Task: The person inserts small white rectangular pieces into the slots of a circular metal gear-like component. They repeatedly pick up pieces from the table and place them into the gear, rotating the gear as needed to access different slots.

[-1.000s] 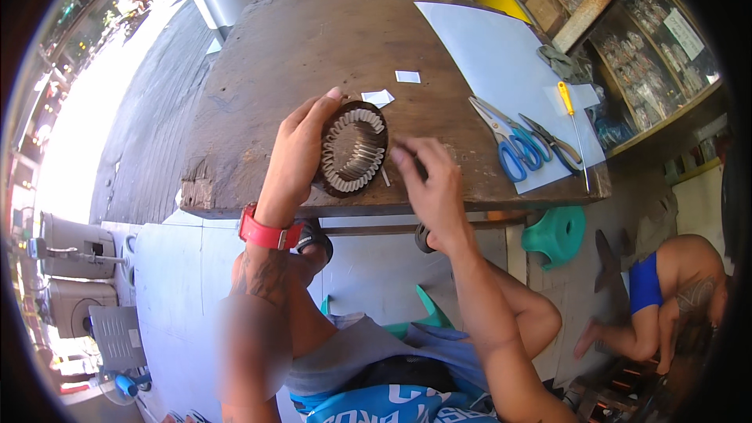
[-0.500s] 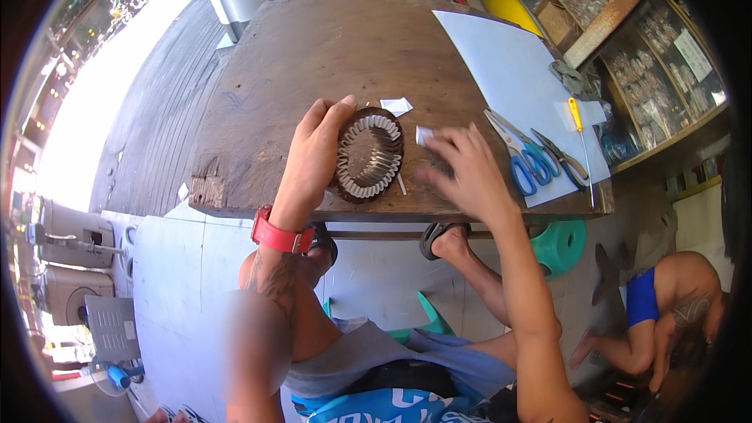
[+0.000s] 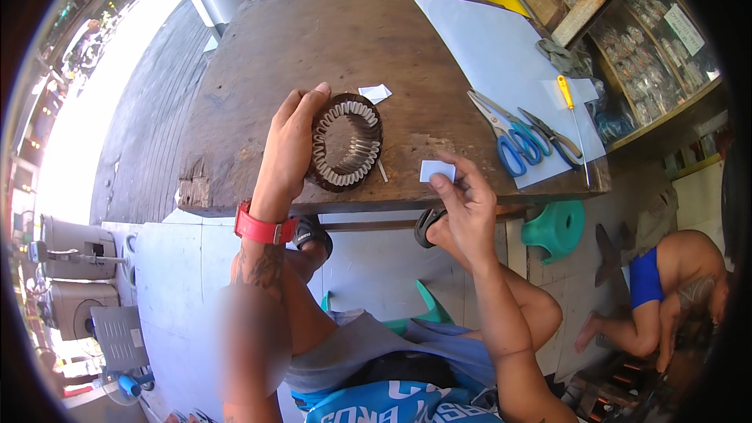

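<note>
My left hand [image 3: 288, 145] is closed round the left side of a motor stator core [image 3: 366, 141], a dark ring tilted up on the wooden table. Its inner slots are lined with pale, folded strips. Between the thumb and fingers of my right hand [image 3: 470, 204] is a small white paper slip [image 3: 433, 170], held above the table's near edge, apart from the core. A folded white paper piece [image 3: 376, 93] lies just beyond the core, and a thin white strip [image 3: 383, 171] rests at its right.
Blue-handled scissors [image 3: 511, 155], pliers [image 3: 558, 138] and a yellow-handled screwdriver [image 3: 565, 92] lie right on a large white sheet [image 3: 486, 55] over the wooden table [image 3: 313, 39]. A green stool [image 3: 554, 231] stands below the right edge. Another person [image 3: 666, 290] crouches at the lower right.
My right hand has come nearer to me and now holds the paper slip up in a pinch. The left hand still grips the stator core; the whole view has shifted slightly.
</note>
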{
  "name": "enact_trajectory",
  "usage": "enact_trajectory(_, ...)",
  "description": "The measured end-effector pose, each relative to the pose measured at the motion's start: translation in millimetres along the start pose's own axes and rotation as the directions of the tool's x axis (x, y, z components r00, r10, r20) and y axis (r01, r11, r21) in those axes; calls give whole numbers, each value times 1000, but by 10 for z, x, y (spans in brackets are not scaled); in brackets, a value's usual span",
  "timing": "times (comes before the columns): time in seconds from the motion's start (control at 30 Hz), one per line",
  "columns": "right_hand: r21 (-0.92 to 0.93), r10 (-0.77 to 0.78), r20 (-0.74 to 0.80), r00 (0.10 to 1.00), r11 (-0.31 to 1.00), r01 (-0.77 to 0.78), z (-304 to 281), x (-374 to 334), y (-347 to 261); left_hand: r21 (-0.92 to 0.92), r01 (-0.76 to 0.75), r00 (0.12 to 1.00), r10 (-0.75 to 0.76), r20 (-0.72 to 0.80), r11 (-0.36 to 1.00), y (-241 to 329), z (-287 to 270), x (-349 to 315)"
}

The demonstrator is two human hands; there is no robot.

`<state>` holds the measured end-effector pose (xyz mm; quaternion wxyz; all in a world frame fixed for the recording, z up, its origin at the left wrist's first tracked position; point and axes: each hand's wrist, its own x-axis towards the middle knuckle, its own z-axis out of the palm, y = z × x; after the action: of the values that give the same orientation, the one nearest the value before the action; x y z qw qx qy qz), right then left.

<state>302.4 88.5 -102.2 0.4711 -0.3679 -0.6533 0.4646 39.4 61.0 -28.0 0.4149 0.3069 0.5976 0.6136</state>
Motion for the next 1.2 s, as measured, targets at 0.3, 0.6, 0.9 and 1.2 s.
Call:
enact_trajectory(0.3,-519,-523,127,843,689,506,214,194,-61,-22,10,1000,-10,-2,1000,-88,-3,70)
enact_trajectory(0.6,-568,-661,210,720,517,640,505,561,55,-38,-14,1000,14,-21,999,-82,-7,31)
enact_trajectory(0.9,-543,-620,339,708,485,685,427,480,6,15,-15,1000,15,5,1000,-49,1,23)
enact_trajectory(1.2,-443,-567,207,797,672,593,500,541,52,19,-18,1000,18,-14,1000,-57,-9,14)
